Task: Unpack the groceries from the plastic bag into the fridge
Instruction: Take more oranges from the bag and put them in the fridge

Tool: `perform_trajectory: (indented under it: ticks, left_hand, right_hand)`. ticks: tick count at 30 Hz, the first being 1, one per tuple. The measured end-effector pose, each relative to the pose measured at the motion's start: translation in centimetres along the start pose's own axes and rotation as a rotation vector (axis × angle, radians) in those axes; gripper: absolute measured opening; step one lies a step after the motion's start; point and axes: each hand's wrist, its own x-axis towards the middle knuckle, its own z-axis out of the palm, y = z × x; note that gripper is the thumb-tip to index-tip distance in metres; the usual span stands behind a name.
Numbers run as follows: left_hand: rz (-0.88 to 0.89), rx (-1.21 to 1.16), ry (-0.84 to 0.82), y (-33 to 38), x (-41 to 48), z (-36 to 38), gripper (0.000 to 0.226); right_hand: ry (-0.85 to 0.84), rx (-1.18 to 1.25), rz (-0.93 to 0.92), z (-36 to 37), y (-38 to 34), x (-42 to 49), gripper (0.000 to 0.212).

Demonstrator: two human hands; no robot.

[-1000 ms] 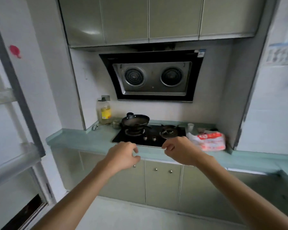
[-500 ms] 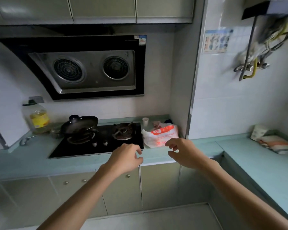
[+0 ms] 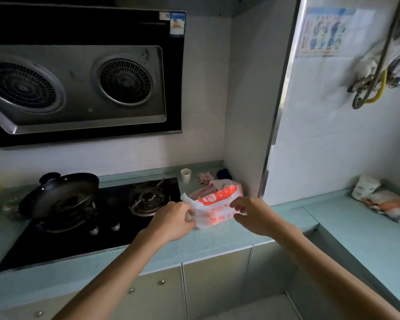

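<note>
1. White-and-orange plastic bag sits on the desk, between my hands.
2. My left hand pinches the bag's left edge.
3. My right hand is curled at its right edge; whether it grips, I cannot tell.
4. Stove lies left of my left hand.

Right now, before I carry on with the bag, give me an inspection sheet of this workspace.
Surface: teal countertop, L-shaped, bare in front of the bag.
Job's things: white and orange plastic bag sits on the counter right of the hob; contents hidden. Fridge not in view.
Clutter: black wok on the left burner of the gas hob; small white cup behind the bag; packets on the right-hand counter.
Grippers: left hand and right hand at the bag's two sides, fingers curled at its edges; firm grip cannot be told.
Cables: yellow hose and metal fittings hang on the right wall.
Surroundings: range hood above the hob; poster on the tiles.
</note>
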Motion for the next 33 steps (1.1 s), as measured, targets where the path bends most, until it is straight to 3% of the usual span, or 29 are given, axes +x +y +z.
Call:
perform_trajectory:
  ticks: [13, 16, 19, 22, 27, 29, 33]
  left_hand:
    - [0.022, -0.144, -0.062, -5.9, 17.9, 8.1, 0.035]
    - [-0.004, -0.196, -0.04, -6.3, 22.4, 10.9, 0.036]
    - [-0.022, -0.222, -0.085, -6.6, 26.3, 14.2, 0.04]
    - [-0.022, -0.228, -0.168, -6.9, 29.7, 17.3, 0.043]
    - [-0.031, -0.122, -0.297, -7.9, 31.3, 21.2, 0.029]
    - [-0.026, -0.115, -0.286, -8.3, 30.6, 22.3, 0.029]
    - [0.02, -0.117, -0.238, -8.0, 30.0, 23.5, 0.03]
  right_hand:
    - [-0.116, 0.014, 0.037, 6.0, 8.5, 18.6, 0.036]
    - [-0.129, 0.0, -0.035, 9.1, 11.7, 22.8, 0.046]
    - [-0.189, -0.192, -0.17, 12.6, 14.9, 26.1, 0.065]
    - [-0.199, -0.299, -0.291, 14.3, 17.7, 29.0, 0.066]
    - [-0.217, -0.104, -0.293, 15.8, 21.7, 30.2, 0.068]
    - [-0.263, -0.092, -0.259, 15.8, 22.8, 29.5, 0.062]
    - [-0.357, -0.068, -0.127, 15.6, 23.9, 28.7, 0.032]
